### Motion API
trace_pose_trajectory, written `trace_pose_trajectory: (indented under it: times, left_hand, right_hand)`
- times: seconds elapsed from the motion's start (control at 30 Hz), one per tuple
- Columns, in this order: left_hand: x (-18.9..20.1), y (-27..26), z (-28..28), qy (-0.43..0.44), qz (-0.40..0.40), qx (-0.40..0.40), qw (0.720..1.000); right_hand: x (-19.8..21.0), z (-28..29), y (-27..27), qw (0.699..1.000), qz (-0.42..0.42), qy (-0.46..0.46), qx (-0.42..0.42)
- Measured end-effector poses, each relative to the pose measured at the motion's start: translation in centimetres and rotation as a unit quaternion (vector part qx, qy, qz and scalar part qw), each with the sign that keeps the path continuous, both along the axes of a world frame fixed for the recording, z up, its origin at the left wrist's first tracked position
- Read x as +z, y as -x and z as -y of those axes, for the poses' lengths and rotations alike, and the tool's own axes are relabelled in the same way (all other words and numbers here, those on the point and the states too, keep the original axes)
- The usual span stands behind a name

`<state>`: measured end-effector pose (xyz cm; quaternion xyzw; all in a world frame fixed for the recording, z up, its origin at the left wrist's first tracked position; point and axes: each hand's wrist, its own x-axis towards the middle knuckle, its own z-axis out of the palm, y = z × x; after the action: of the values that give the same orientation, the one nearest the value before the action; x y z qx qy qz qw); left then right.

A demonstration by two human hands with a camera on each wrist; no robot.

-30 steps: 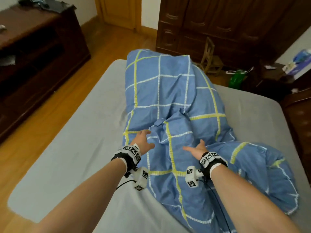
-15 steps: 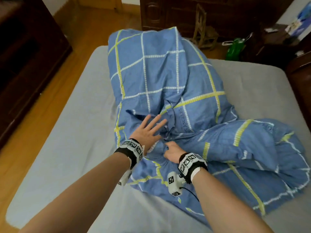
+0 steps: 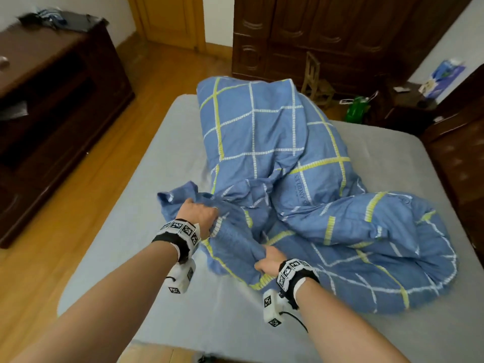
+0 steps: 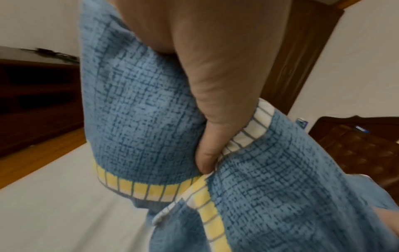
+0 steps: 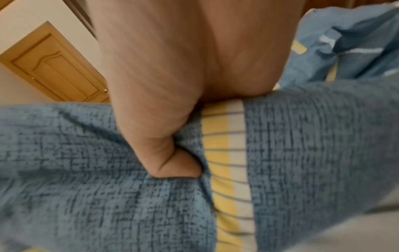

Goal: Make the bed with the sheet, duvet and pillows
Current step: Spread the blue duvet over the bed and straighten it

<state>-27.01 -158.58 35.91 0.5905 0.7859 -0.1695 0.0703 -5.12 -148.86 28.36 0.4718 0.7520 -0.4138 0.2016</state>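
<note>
A blue duvet point(image 3: 275, 142) with yellow and white check lines lies bunched down the middle of the bed, over a pale grey sheet point(image 3: 136, 226). My left hand point(image 3: 199, 213) grips a lifted fold of the duvet near its left edge; the left wrist view shows the fingers point(image 4: 215, 136) curled into the blue cloth point(image 4: 138, 119). My right hand point(image 3: 269, 260) grips the duvet's near edge, lower and nearer to me. The right wrist view has the thumb point(image 5: 168, 153) pressed into the fabric point(image 5: 302, 153). No pillows are in view.
A dark wooden cabinet point(image 3: 52, 106) stands left of the bed across a wood floor point(image 3: 78, 205). A dark wardrobe point(image 3: 340, 35) and a small wooden chair point(image 3: 314, 79) stand beyond the bed's far end. A dark nightstand point(image 3: 458, 158) is at the right.
Both hands were lying open on the duvet. The right one closed on the cloth first. Now both grip it, and the left has raised a fold at the left edge.
</note>
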Motion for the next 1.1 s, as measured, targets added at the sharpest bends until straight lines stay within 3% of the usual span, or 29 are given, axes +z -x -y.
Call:
trace_pose_trajectory:
  times: [0.17, 0.3, 0.5, 0.63, 0.77, 0.87, 0.97, 1.1]
  left_hand:
    - [-0.1, 2.2, 11.2, -0.003, 0.010, 0.075, 0.997]
    - [-2.0, 1.1, 19.1, -0.010, 0.026, 0.124, 0.992]
    - [-4.8, -5.8, 29.8, 0.081, 0.006, 0.128, 0.988]
    - [-6.6, -10.8, 35.7, 0.119, 0.005, 0.127, 0.985]
    - [-8.3, -13.5, 41.7, 0.274, 0.084, 0.211, 0.935]
    - [-7.6, -14.6, 44.1, 0.322, 0.141, 0.232, 0.907]
    - [-4.1, -13.5, 43.1, 0.224, 0.169, 0.236, 0.930]
    - [1.3, -9.5, 42.2, 0.057, 0.171, 0.230, 0.957]
  right_hand:
    - [2.1, 7.8, 4.1, 0.998, 0.002, -0.054, 0.011]
    - [1.4, 14.6, 3.9, 0.997, 0.026, -0.072, 0.032]
    - [-2.3, 25.5, -2.1, 0.988, 0.086, -0.039, 0.122]
    - [-4.5, 31.1, -8.0, 0.986, 0.075, -0.044, 0.141]
    - [-6.6, 35.4, -13.1, 0.982, 0.080, 0.130, 0.109]
    - [-6.5, 36.3, -13.7, 0.989, 0.081, 0.090, 0.081]
    - [-4.2, 36.4, -11.5, 0.997, 0.012, 0.069, 0.018]
    - [0.6, 36.3, -5.3, 0.997, -0.054, 0.034, 0.035]
